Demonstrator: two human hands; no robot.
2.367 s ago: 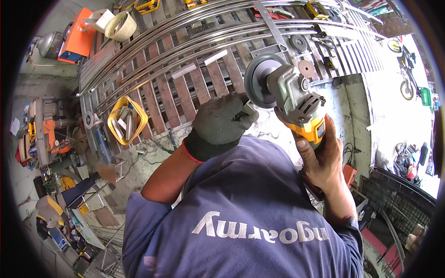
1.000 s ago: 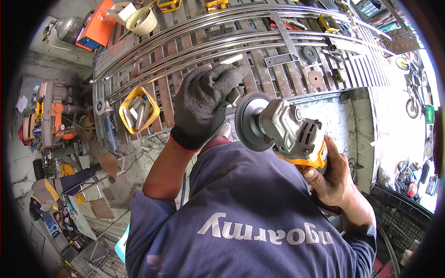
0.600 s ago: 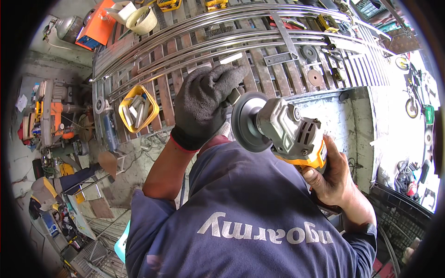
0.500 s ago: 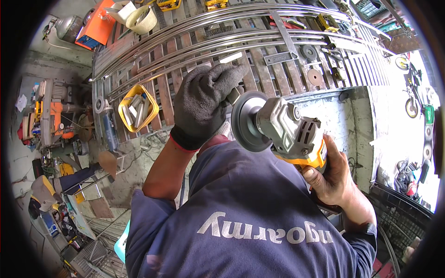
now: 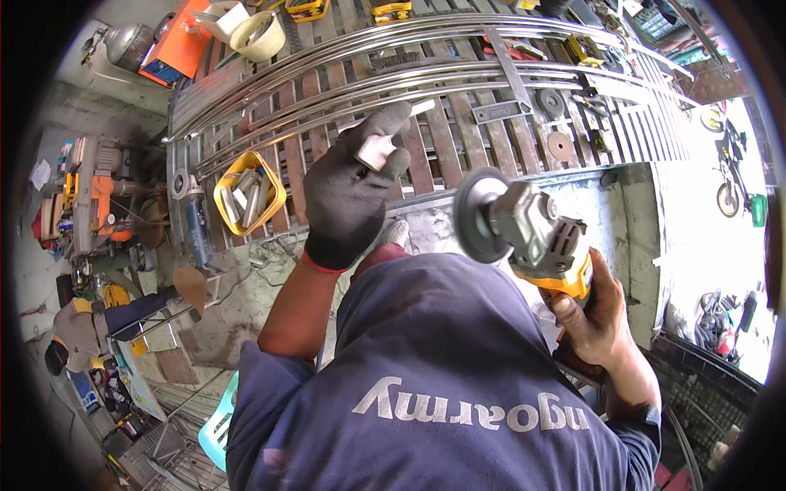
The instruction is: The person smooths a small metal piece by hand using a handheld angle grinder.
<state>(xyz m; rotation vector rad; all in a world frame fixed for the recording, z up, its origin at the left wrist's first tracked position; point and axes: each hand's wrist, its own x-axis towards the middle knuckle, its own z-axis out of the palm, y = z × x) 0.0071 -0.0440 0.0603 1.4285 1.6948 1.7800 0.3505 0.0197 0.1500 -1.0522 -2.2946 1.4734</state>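
My left hand [image 5: 345, 192], in a dark grey work glove, is closed on a short piece of metal [image 5: 376, 152]. A bright flat face of that piece shows between the thumb and fingers. Bare, my right hand [image 5: 596, 315] wraps round the yellow body of an angle grinder [image 5: 544, 233]. The grinder's round dark disc [image 5: 481, 214] points toward the gloved hand, with a gap between disc and metal. Left of the glove, a yellow tub [image 5: 277, 195] at the bench edge holds several cut metal pieces [image 5: 246, 196].
Long shiny metal tubes [image 5: 344, 61] lie across the slatted bench [image 5: 419, 155]. A flat brown disc [image 5: 561, 146] and a metal angle piece [image 5: 498, 112] rest at the right. A second grinder [image 5: 190, 209] lies at the bench's left end. Another person [image 5: 82, 335] is at the far left.
The metal piece has come away from the disc, and my left hand has turned to bring its bright face up. The grinder has shifted right and slightly down.
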